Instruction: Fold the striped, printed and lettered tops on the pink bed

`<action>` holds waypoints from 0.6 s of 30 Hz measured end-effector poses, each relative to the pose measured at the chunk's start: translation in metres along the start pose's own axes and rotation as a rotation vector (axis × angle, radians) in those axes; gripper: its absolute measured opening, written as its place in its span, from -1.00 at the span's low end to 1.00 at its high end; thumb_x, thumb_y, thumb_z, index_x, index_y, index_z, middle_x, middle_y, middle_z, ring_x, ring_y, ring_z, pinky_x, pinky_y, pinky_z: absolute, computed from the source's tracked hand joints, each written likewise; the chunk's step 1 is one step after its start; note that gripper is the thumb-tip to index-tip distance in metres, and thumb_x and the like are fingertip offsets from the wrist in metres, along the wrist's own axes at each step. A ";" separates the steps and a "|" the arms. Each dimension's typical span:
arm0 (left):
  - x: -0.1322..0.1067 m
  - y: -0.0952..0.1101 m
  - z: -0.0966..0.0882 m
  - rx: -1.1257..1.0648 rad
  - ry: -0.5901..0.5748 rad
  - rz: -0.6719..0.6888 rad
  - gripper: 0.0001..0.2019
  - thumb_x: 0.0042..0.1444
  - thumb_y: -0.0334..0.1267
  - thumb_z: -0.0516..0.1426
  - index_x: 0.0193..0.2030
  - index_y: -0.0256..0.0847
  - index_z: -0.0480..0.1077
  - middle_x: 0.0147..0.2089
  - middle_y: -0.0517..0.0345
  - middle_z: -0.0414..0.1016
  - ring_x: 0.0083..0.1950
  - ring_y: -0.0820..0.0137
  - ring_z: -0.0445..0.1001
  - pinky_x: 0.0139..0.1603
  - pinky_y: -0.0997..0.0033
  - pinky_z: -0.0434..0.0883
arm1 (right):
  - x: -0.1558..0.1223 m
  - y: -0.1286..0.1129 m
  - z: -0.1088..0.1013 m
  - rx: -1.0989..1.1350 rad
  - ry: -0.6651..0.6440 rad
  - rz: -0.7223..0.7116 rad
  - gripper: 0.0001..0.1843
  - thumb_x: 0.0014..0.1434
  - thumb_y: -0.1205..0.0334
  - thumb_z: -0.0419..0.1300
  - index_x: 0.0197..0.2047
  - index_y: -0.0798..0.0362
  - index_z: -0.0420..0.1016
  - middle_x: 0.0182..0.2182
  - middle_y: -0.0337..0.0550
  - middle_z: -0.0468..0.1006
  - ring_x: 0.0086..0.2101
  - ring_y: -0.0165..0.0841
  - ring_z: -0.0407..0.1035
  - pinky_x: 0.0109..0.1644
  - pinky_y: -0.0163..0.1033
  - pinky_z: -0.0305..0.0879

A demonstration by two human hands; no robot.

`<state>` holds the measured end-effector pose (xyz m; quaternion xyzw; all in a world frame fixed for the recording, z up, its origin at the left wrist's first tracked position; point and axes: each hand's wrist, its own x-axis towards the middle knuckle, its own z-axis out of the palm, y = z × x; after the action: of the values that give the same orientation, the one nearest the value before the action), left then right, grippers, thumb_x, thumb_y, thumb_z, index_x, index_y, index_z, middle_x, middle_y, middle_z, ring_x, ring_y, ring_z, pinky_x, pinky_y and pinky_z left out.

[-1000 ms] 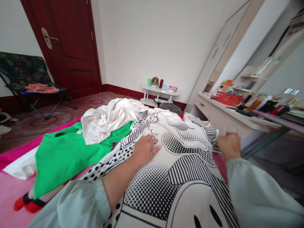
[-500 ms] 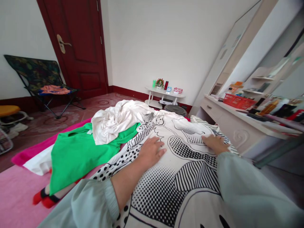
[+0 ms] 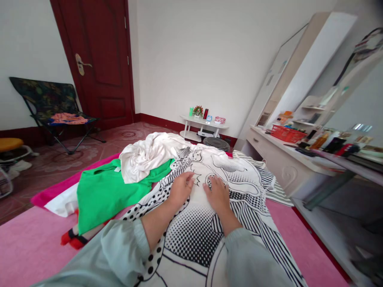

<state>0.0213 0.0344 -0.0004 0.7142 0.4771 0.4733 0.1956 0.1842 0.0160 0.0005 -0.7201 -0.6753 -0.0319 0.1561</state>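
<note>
Both hands (image 3: pixel 199 191) flat on printed cloth (image 3: pixel 233 175); green shirt (image 3: pixel 104 193) left.

Your right hand (image 3: pixel 218 194) has let go of the small clear glass it held at the bed's right edge a second ago and slid left across the white shirt with black dotted cartoon print (image 3: pixel 227 175). It now lies flat just beside your left hand (image 3: pixel 180 188).

Green shirt (image 3: pixel 104 195) beside white garment (image 3: pixel 146 153); folding chair (image 3: pixel 44 103) by door (image 3: pixel 98 59).
</note>
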 end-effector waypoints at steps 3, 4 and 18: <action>0.017 0.000 -0.014 0.060 0.172 0.021 -0.68 0.16 -0.32 0.02 0.06 -0.20 0.33 0.05 0.03 0.45 -0.03 0.31 0.46 0.03 0.27 0.40 | 0.003 0.004 0.000 0.035 0.022 0.017 -0.48 0.27 0.02 -0.09 0.21 0.04 0.26 0.27 -0.02 0.17 0.25 -0.14 -0.05 0.27 0.07 -0.18; 0.026 0.001 -0.022 0.133 0.204 0.050 -0.66 0.16 -0.33 0.01 0.09 -0.19 0.30 0.08 0.03 0.42 0.03 0.29 0.42 0.08 0.25 0.37 | 0.003 0.004 0.000 0.045 0.026 0.014 -0.49 0.26 0.03 -0.08 0.20 0.05 0.26 0.26 -0.02 0.18 0.25 -0.15 -0.04 0.27 0.06 -0.18; 0.162 0.013 -0.098 0.807 -0.159 -0.290 -0.73 -0.02 -0.24 0.12 -0.20 -0.30 0.51 -0.20 -0.15 0.55 -0.11 0.11 0.50 -0.16 0.24 0.42 | 0.001 0.006 0.000 0.132 0.075 -0.004 -0.53 0.24 0.07 -0.01 0.16 0.05 0.32 0.22 -0.02 0.24 0.22 -0.15 0.02 0.27 0.07 -0.17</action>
<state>-0.0409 0.1519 0.1346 0.6932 0.7028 0.1601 0.0016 0.1902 0.0172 -0.0007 -0.7053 -0.6709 -0.0144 0.2285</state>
